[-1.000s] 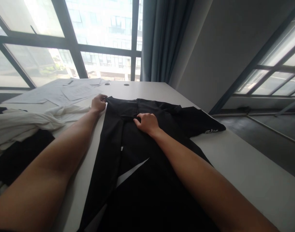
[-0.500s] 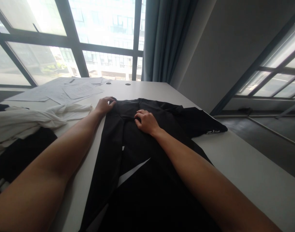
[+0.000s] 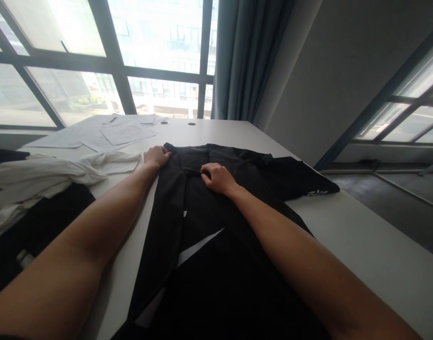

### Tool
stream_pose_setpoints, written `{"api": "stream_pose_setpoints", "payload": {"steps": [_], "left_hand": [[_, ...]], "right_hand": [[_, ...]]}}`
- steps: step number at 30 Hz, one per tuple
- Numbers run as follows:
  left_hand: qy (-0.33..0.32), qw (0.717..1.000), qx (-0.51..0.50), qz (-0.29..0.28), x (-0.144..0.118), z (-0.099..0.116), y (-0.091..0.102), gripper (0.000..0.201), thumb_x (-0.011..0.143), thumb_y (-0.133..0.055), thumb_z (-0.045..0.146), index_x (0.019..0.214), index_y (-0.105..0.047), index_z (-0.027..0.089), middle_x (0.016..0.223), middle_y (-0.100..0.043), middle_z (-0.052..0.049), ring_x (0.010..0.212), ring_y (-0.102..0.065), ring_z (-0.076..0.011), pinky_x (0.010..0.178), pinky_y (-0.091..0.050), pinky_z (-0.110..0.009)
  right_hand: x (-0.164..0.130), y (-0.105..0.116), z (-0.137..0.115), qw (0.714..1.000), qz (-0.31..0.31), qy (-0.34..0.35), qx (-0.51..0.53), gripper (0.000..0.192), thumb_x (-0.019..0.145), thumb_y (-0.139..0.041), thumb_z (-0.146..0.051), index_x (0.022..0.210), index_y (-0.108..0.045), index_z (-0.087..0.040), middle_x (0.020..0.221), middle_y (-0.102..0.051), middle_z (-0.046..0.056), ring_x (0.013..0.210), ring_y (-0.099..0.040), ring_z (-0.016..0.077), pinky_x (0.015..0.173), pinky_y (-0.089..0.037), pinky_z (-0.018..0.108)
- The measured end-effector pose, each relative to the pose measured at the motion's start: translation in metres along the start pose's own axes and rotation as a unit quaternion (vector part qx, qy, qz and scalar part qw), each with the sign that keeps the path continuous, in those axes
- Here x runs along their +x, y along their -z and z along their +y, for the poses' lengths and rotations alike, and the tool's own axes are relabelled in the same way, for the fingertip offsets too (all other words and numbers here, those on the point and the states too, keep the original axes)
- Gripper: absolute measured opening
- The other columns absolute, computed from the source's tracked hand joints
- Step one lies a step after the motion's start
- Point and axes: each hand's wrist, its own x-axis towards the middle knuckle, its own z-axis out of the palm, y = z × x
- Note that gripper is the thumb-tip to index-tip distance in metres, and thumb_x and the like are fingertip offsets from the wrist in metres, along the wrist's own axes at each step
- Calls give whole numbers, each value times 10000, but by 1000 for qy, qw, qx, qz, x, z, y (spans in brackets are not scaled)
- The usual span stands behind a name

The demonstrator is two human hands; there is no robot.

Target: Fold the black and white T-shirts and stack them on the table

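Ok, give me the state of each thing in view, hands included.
Black garment: spread on the table, one sleeve extended right.
Left hand: at the garment's far left corner, fingers curled; grip unclear.
Right hand: resting on the garment, fingers curled.
White cloth: rumpled.
Dark cloth: folds unclear.
Papers: loose, overlapping.
Curtain: gathered, hanging in folds.
Window: open or shut unclear.
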Motion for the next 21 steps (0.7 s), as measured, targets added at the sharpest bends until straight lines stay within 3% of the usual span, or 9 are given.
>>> {"api": "stream_pose_setpoints", "payload": {"steps": [8,15,21], "left_hand": [[29,998,-58,8,3,-3,-3,294,835,-560,388,1017,-709,210,1105,-708,-145,1108,-608,-363,957,-424,-506],[93,981,-155,70,8,-9,-4,217,819,-577,376,919,-653,199,1075,-701,-167,1119,-592,-373,971,-391,-527],[116,972,-173,104,2,-6,2,246,859,-524,345,987,-643,172,1122,-670,-176,1103,-588,-352,981,-393,-507]], "right_hand": [[0,-2,3,1000,2,6,9,197,891,-540,-245,1040,-666,-212,1176,-675,59,1128,-576,213,1008,-426,367],[-1,0,1,1000,-1,-3,2,211,894,-541,-252,1057,-670,-215,1200,-674,51,1139,-579,218,1018,-423,380],[0,0,1,1000,-1,-8,0,235,897,-548,-261,1088,-672,-205,1226,-669,55,1169,-570,218,1036,-412,378]]}}
